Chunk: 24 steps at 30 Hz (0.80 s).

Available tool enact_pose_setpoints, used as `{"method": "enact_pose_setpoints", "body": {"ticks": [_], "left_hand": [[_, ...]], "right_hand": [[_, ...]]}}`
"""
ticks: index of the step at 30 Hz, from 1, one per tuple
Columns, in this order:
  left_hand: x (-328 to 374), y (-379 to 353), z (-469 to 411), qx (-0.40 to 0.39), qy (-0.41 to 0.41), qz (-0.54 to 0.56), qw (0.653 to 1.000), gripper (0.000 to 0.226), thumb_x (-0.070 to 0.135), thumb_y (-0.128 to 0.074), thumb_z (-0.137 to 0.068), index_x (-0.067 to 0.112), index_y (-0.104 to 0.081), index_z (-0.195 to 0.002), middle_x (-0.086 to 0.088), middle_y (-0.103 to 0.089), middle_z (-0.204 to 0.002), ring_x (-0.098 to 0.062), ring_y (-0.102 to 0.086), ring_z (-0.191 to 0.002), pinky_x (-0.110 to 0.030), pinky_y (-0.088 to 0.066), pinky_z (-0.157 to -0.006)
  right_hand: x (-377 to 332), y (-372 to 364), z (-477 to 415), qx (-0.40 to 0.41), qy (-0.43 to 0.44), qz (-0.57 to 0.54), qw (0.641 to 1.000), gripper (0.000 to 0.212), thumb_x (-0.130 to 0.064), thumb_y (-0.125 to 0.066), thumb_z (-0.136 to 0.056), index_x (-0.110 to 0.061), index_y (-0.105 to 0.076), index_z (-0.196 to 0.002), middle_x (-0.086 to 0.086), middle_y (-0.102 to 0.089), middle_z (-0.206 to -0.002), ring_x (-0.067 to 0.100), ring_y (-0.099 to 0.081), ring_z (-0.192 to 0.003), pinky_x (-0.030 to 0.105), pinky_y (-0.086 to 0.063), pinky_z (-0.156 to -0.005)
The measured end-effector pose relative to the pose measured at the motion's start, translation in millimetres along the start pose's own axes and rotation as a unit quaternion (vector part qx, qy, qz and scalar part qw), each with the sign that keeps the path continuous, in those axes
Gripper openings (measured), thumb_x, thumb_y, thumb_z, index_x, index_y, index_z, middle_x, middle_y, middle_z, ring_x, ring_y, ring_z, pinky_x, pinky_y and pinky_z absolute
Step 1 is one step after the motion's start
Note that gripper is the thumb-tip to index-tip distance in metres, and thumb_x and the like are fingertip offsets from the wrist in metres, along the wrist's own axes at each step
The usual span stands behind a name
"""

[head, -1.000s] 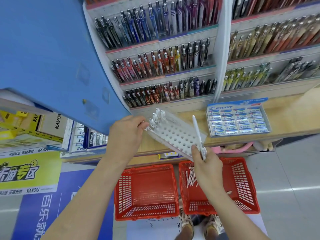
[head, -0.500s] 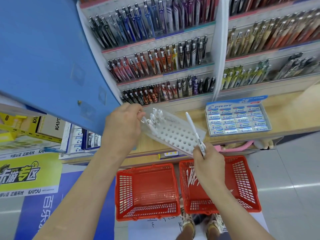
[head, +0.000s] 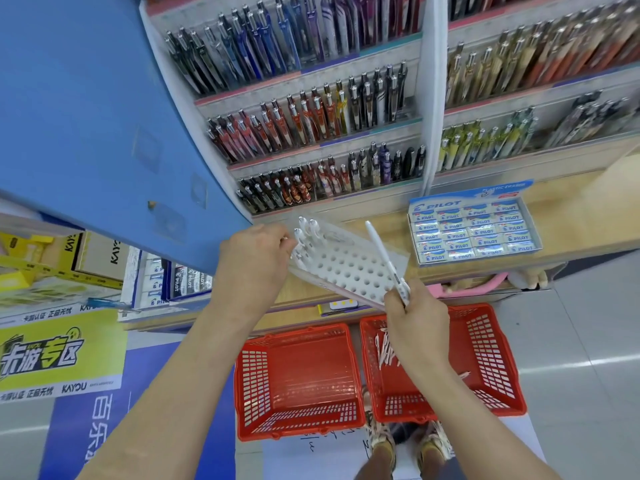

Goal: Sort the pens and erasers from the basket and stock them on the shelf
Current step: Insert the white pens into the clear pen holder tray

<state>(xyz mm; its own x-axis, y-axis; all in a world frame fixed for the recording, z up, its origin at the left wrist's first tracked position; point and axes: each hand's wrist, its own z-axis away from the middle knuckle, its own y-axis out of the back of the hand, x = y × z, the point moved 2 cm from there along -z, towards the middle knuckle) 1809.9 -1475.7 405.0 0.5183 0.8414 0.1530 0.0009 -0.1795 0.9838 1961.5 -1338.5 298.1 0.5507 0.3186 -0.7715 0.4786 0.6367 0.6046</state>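
While gripped at centre frame, pen tray (head: 346, 268): left hand (head: 254, 261) fingers curled on its edge.
Right hand (head: 417, 327): fingers pinch white pen (head: 384, 258).

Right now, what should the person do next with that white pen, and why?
Probably slot the pen into an empty hole of the tray: the right hand holds it above, the left hand grips the tray, and few pens stand there.

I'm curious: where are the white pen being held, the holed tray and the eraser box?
white pen (head: 382, 252): head view, middle of its barrel.
holed tray (head: 346, 271): head view, bare holed face near its centre.
eraser box (head: 441, 205): head view, back wall bearing the Pilot logo.
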Motion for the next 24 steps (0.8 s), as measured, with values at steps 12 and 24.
{"method": "enact_pose_setpoints", "body": {"ticks": [12,24], "left_hand": [[4,1,2,0.006,-0.036,-0.025,0.999,0.016,0.025,-0.062,-0.089,0.012,-0.068,-0.084,-0.008,-0.066,-0.074,-0.031,-0.061,-0.071,-0.033,-0.04,-0.06],[2,-17,6,0.002,0.01,0.014,1.0,0.017,0.028,-0.067,-0.085,0.011,-0.066,-0.088,-0.004,-0.069,-0.072,-0.027,-0.062,-0.068,-0.033,-0.041,-0.063]], "right_hand": [[0,2,0,-0.007,-0.008,-0.002,1.0,0.016,-0.021,-0.054,-0.088,-0.009,-0.052,-0.08,0.012,-0.055,-0.059,0.034,-0.051,-0.057,0.036,-0.033,-0.051],[-2,4,-3,-0.018,0.006,0.007,1.0,0.014,-0.02,-0.054,-0.089,-0.008,-0.052,-0.082,0.012,-0.055,-0.06,0.034,-0.05,-0.058,0.036,-0.033,-0.051]]}}
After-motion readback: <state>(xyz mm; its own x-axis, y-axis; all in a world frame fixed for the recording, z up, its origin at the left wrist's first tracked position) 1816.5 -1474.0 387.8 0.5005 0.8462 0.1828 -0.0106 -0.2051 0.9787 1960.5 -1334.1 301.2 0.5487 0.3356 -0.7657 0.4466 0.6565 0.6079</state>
